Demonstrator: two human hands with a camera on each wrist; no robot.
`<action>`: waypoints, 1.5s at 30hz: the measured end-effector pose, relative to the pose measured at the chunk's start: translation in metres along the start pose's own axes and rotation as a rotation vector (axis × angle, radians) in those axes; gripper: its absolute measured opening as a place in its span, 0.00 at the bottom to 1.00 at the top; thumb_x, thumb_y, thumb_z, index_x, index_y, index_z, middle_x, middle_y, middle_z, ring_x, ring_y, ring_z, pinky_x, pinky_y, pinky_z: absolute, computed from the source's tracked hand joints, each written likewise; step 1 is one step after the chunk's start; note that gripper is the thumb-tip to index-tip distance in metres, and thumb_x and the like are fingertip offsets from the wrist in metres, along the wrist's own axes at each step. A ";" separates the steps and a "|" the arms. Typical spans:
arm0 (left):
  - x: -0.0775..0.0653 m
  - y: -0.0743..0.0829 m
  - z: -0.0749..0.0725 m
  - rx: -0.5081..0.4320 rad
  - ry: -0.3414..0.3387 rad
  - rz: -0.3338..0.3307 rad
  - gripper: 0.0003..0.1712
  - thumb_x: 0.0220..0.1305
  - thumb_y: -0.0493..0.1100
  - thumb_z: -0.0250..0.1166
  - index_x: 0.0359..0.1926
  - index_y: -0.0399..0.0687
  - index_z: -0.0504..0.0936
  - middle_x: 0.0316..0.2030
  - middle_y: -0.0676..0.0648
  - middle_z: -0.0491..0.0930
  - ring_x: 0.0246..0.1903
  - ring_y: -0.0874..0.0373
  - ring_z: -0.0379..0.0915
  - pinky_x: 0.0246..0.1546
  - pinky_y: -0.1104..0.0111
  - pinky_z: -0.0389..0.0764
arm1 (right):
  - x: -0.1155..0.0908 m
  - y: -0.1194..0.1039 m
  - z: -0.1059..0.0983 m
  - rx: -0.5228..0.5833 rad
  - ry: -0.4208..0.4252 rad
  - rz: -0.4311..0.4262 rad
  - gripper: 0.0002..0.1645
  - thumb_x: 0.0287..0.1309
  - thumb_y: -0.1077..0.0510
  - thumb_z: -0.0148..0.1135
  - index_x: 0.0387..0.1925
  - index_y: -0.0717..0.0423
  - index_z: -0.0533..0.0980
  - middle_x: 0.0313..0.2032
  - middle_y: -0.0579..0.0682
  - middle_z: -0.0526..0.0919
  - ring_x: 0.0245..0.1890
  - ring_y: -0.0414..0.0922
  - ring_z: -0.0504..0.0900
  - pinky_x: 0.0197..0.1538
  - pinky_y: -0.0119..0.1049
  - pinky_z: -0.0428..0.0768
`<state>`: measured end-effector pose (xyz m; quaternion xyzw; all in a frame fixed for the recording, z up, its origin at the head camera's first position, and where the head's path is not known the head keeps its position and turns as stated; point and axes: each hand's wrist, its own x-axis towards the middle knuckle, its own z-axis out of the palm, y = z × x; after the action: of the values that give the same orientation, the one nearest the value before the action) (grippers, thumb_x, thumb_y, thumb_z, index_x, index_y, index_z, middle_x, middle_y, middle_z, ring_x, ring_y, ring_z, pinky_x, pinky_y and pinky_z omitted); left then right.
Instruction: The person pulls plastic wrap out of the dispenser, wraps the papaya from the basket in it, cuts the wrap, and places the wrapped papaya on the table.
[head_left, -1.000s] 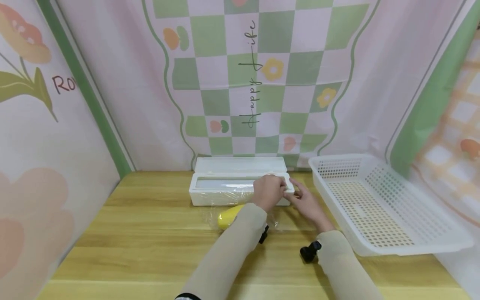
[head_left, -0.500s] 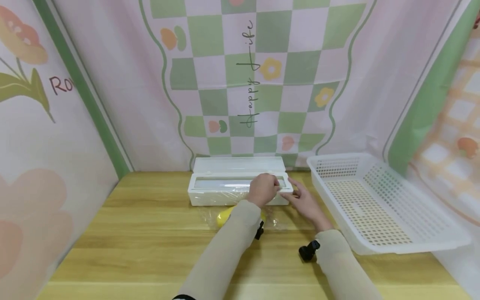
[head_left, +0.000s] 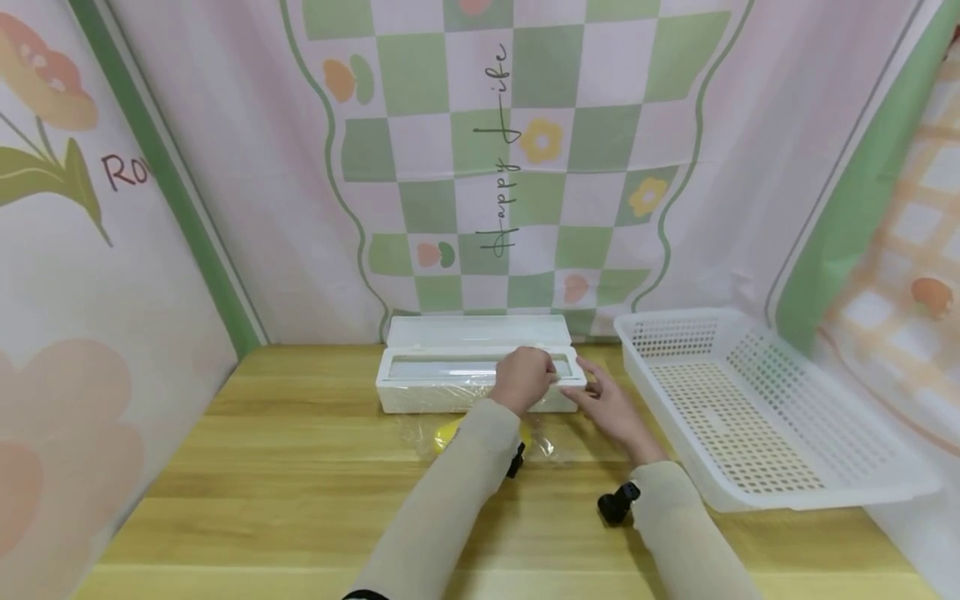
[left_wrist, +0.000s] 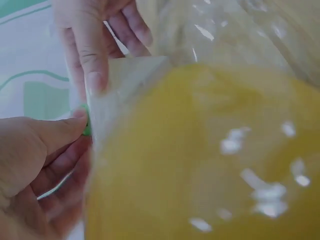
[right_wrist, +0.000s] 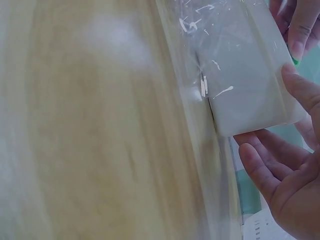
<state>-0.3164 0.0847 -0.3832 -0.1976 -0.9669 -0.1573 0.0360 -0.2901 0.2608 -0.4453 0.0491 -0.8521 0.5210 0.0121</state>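
White box (head_left: 408,398) with raised lid (head_left: 480,331): the left hand (head_left: 522,379) pinches a small green piece (left_wrist: 87,127) at its edge; the right hand (head_left: 611,407) grips its right end.

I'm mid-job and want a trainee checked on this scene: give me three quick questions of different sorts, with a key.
1. True or false: the lid of the white box is open.
2. Multiple choice: the left hand pinches a small piece at the box. What colour is it? A) red B) green C) blue
3. Short answer: seen from the head camera, on which side of the white box does the basket stand, and does it touch the box?

Key
1: true.
2: B, green, as both wrist views show.
3: on the right, apart from it.
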 end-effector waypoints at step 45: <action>-0.005 -0.015 -0.003 -0.059 -0.017 0.030 0.08 0.68 0.45 0.67 0.41 0.47 0.89 0.40 0.52 0.87 0.42 0.59 0.81 0.46 0.70 0.81 | 0.002 0.007 0.000 -0.022 0.004 0.014 0.48 0.66 0.43 0.64 0.78 0.51 0.52 0.57 0.71 0.76 0.47 0.55 0.82 0.44 0.42 0.82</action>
<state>-0.3175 0.0691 -0.3851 -0.2142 -0.9590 -0.1837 0.0242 -0.2931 0.2639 -0.4509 0.0422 -0.8580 0.5118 0.0106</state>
